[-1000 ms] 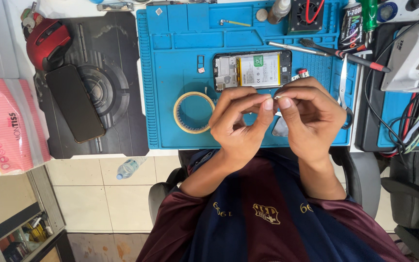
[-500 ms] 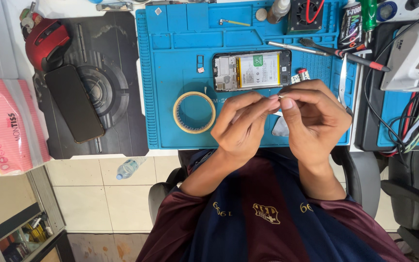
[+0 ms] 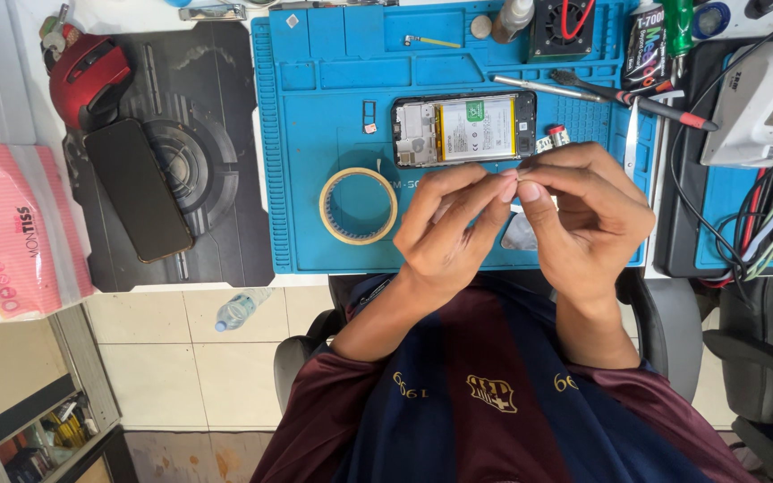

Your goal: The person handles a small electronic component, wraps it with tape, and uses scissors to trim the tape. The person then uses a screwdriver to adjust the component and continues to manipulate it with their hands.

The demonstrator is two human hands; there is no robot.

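My left hand [image 3: 447, 234] and my right hand [image 3: 585, 222] meet fingertip to fingertip just below an opened phone [image 3: 464, 131], which lies back-off on the blue work mat [image 3: 333, 107] with its battery and board showing. Both hands pinch a tiny piece [image 3: 515, 179] between thumbs and forefingers; it is too small to identify. A roll of yellow tape [image 3: 358, 206] lies flat on the mat left of my left hand. A pale scrap [image 3: 519, 234] lies on the mat under my hands.
Screwdrivers [image 3: 624, 91] and tweezers lie right of the opened phone, with a glue tube [image 3: 646, 43] and small fan [image 3: 564, 25] behind. A black phone [image 3: 138, 190] and red mouse [image 3: 89, 76] rest on the dark pad at left. Cables and a white device [image 3: 762, 103] crowd the right.
The pinched fingertips have shifted slightly to the right and my left fingers have straightened a little. Nothing on the mat has moved.
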